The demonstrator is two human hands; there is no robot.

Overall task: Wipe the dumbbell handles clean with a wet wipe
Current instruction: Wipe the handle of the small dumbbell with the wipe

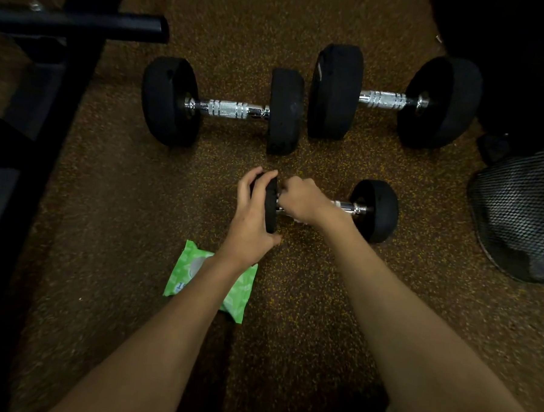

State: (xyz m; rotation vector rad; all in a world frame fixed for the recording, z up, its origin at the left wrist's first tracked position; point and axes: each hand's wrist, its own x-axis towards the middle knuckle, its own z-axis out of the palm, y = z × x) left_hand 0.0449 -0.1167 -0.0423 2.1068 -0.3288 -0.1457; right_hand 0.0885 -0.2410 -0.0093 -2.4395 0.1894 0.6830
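Note:
A small black dumbbell [374, 209] lies on the speckled brown floor in front of me. My left hand [253, 214] grips its left weight head. My right hand [302, 201] is closed around the chrome handle next to that head; a bit of white wipe shows under the fingers. Two larger dumbbells lie farther away: one at centre-left [228, 109] and one at right [383, 100], both with knurled chrome handles. A green pack of wet wipes [181, 280] lies on the floor under my left forearm.
A black metal frame with a round bar [81, 25] stands at the left. A black mesh basket [522, 206] lies at the right edge. Dark objects fill the top right corner.

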